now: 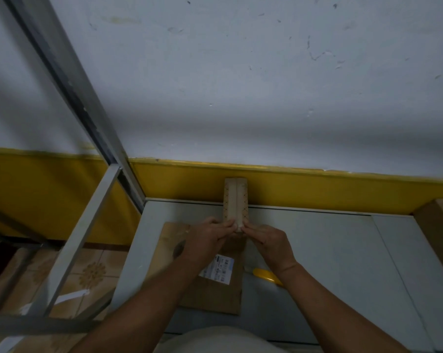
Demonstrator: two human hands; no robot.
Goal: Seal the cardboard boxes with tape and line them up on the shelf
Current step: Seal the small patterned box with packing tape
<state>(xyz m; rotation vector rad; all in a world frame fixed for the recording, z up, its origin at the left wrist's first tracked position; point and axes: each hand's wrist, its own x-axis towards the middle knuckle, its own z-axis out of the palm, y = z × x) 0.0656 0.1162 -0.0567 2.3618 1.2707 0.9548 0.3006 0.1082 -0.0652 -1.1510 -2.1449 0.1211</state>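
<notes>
Head: box [235,200], long axis toward wall [240,72], near end seemingly pinched in left hand [205,238], right hand [271,242] fingers [249,228]

At the back of the shelf [330,250] stands an upright box [235,200] — flat carton [215,289] before it, another box [439,225] far right.

One printed thing in sight here: a white rectangular paper label [216,272], stuck on the flat brown cardboard box [215,296]. Rows of dark print run across it, with what may be barcode bars and a small blue patch near its top corner. It's all too small and blurred, though, and not a single word or number comes through. Up on the narrow tan cardboard box [235,200], just rows of dark dots along both long edges, no lettering.
</notes>
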